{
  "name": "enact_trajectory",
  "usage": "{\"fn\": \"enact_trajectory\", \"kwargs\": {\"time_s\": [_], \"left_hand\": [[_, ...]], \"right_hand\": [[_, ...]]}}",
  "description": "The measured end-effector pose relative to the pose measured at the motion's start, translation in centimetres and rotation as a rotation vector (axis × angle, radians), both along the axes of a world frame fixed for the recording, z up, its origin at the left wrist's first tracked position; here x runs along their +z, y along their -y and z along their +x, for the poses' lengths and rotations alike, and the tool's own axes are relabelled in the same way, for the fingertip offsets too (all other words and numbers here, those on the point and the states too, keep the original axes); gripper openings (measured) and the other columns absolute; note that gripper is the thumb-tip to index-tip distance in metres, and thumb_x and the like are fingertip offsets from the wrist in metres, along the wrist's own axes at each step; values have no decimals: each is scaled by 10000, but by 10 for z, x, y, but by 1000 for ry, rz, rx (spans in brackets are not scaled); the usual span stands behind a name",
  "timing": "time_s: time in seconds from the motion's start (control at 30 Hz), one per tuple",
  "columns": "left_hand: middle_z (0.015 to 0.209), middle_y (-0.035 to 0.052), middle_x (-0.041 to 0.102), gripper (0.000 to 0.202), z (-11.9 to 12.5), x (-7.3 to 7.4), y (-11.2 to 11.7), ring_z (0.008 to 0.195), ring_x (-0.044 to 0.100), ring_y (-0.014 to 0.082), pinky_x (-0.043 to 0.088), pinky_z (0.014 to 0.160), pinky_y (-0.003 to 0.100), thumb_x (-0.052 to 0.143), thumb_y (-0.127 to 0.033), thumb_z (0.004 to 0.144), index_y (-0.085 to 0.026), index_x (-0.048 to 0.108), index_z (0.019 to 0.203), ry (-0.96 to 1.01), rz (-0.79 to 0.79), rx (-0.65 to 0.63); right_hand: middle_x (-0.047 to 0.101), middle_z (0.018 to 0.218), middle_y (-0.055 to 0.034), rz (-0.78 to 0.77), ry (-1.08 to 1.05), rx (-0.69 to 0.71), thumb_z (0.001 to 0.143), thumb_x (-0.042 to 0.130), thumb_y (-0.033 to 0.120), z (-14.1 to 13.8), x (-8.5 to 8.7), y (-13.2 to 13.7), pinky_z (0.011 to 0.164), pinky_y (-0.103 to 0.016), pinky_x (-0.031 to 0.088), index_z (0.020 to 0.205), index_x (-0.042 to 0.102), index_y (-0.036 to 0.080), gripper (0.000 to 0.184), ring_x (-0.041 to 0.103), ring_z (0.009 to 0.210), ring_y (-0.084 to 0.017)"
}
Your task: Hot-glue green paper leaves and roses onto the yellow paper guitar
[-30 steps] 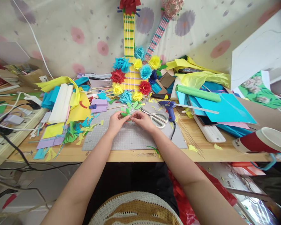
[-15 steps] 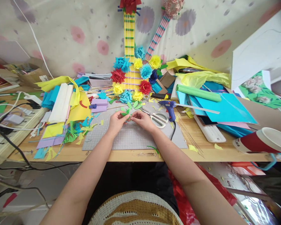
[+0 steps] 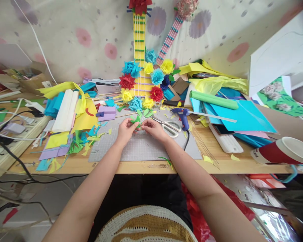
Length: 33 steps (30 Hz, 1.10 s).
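While both hands met over the far half of the one grey cutting mat (image 3: pixel 141 151) at the middle of the bench (image 3: pixel 222 165), the left hand (image 3: pixel 125 129) and the right hand (image 3: pixel 154 129) each pinched the same small sprig of green paper leaves (image 3: pixel 136 120). Thumbs and fingertips were closed on it from either side. The sprig sat just above the mat, its leaves pointing toward the bench's far edge, and the fingers hid its stem.

One pair of scissors (image 3: pixel 170 128) lay on the mat just right of the right hand. One blue glue gun (image 3: pixel 182 115) stood just beyond them, its cord running toward the near edge. At the far edge two paper guitars leaned on the wall, one yellow (image 3: pixel 139 37) and one pink (image 3: pixel 170 37). Around the yellow one's body sat four yellow, four light-blue and two red paper flowers (image 3: pixel 127 81). One green paper roll (image 3: pixel 213 100) lay on blue sheets toward the right edge. One red cup (image 3: pixel 275 153) lay tipped at the near right corner. Paper scraps (image 3: pixel 77 141) crowded the left side.
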<state>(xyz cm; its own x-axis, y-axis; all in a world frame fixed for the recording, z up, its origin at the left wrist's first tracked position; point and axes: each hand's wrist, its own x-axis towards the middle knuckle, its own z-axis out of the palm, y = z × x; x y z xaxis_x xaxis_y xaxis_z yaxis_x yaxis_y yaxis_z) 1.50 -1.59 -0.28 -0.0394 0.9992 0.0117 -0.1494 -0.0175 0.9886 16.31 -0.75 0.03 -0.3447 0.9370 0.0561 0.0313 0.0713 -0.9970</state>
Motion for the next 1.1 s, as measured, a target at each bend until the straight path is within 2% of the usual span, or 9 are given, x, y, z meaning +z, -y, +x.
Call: {"fn": "enact_trajectory", "kwargs": {"time_s": [0.2,0.37,0.47,0.63,0.73,0.8,0.93,1.0,1.1], "left_hand": [[658,-2,627,438,-2,-2,-1,568,621,129,482,462,212,765,-406,540,-151,563,832,-50,-7,-17],[588,6,613,378,-1,-5,-2,550,586,123,472,460,216,753,-435,546,-140,609,734,-117,-9,-24],[596,9,611,366,-2,-2,-3,551,578,123,476,472,225,742,-444,556,-142,616,720,-120,-12,-22],[784,37,628,354,-18,2,-11,611,580,111,475,523,229,616,-466,679,-156,598,849,-77,43,238],[776,24,610,280,-34,-2,-16,607,557,105,457,554,234,612,-354,683,-166,582,888,-255,79,313],[793,24,615,277,-41,-5,-16,652,556,118,456,605,250,635,-303,660,-176,590,902,-473,131,235],[931,43,629,404,-41,-2,-10,784,563,159,455,704,294,715,-288,596,-199,599,973,-866,211,-51],[949,41,630,454,-37,2,-6,791,566,166,452,720,303,728,-262,584,-203,582,1010,-977,188,-110],[910,23,639,416,-33,8,-2,735,572,154,443,675,290,691,-224,628,-211,549,1020,-1043,102,-128]], "right_hand": [[573,656,17,5,20,2,648,636,374,-1,-2,-2,501,-235,355,711,530,190,221,426,520,-86],[604,688,8,22,35,27,649,631,366,-3,-2,-1,517,-237,346,726,534,185,219,440,538,-89],[562,638,24,64,63,14,657,620,368,-3,-2,-1,513,-237,332,713,539,183,210,418,522,-84],[511,610,39,124,51,-150,647,617,361,1,-8,-7,535,-238,351,674,537,189,192,428,541,-87],[533,613,32,93,36,-256,639,622,371,3,-14,-12,557,-250,380,675,539,190,203,464,551,-98],[544,613,27,73,36,-304,642,619,374,4,-16,-14,574,-260,398,678,542,192,201,488,561,-106],[534,607,29,70,-17,-357,645,614,379,5,-13,-14,566,-257,413,684,537,200,199,494,567,-109],[529,604,30,65,-42,-335,644,620,386,6,-9,-12,546,-251,407,691,539,199,209,486,558,-106],[526,599,31,61,-56,-313,636,627,388,6,-7,-11,532,-245,395,684,541,196,216,474,544,-98]]}}
